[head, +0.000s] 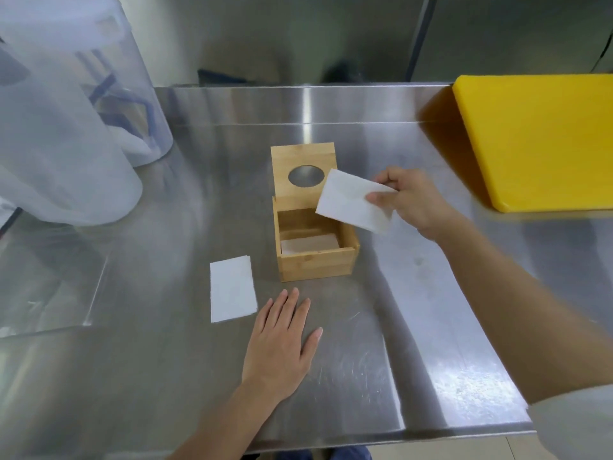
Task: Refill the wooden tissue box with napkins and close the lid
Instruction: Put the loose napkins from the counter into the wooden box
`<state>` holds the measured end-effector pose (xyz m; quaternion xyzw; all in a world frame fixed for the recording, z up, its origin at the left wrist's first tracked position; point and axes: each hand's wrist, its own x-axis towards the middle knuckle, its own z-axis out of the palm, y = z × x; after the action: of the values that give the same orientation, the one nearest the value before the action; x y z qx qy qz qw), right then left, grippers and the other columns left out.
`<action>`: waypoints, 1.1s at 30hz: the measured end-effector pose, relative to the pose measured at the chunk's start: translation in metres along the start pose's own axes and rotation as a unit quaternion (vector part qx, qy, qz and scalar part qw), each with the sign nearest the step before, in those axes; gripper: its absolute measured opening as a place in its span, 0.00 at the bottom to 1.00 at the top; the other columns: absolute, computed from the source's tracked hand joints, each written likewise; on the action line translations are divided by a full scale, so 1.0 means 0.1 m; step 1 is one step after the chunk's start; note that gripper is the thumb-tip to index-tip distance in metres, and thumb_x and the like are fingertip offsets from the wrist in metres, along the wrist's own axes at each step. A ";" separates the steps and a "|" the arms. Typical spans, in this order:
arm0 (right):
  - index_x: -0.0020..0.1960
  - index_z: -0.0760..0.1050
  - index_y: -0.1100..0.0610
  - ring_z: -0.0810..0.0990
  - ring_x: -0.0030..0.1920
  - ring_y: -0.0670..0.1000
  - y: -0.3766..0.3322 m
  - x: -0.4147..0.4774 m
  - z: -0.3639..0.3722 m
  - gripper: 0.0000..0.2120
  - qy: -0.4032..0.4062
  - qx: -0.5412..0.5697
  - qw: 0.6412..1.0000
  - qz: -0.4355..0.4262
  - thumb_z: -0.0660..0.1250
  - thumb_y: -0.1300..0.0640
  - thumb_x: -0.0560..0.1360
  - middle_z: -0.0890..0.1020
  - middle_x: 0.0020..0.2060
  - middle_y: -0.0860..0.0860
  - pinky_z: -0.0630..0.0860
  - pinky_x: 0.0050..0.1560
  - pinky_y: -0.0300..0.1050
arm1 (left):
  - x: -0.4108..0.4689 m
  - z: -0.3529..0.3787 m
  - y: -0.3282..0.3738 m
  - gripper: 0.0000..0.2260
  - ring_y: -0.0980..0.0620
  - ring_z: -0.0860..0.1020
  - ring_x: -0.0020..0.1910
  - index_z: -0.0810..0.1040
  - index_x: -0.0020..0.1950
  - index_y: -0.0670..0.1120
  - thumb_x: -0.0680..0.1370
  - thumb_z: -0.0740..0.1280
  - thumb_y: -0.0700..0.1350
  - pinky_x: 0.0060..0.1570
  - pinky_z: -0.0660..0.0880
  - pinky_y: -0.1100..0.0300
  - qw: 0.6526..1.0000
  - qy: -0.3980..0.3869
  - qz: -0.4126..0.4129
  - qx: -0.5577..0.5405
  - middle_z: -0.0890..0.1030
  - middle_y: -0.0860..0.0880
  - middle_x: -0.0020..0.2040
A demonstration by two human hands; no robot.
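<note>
A wooden tissue box (316,262) stands in the middle of the steel table. Its lid (303,161), with an oval hole, is swung up and stands upright at the back. White napkins (308,243) lie inside at the bottom. My right hand (411,197) grips a folded white napkin (353,205) and holds it tilted above the box's right rim. A small stack of napkins (232,288) lies flat on the table left of the box. My left hand (282,340) rests palm down on the table in front of the box, fingers apart, holding nothing.
A yellow cutting board (544,141) lies at the back right. Translucent plastic containers (66,127) stand at the back left. A clear sheet (49,277) covers the table's left side. The table's front edge (365,439) runs close to me.
</note>
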<state>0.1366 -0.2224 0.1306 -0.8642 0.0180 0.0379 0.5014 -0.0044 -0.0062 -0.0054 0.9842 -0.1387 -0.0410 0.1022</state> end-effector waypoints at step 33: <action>0.59 0.72 0.70 0.76 0.51 0.64 -0.22 0.34 0.97 0.16 -0.257 -0.324 0.909 0.054 0.53 0.71 0.75 0.78 0.57 0.66 0.75 0.49 0.57 | 0.02 0.10 -0.02 0.22 0.45 0.71 0.66 0.76 0.63 0.45 0.78 0.54 0.56 0.65 0.59 0.49 0.999 0.035 0.011 0.014 0.76 0.44 0.65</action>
<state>0.1674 -0.1274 0.0990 -0.9371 -0.0780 0.2900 0.1780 -0.0032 -0.0072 -0.0160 0.9848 -0.1467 -0.0035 0.0935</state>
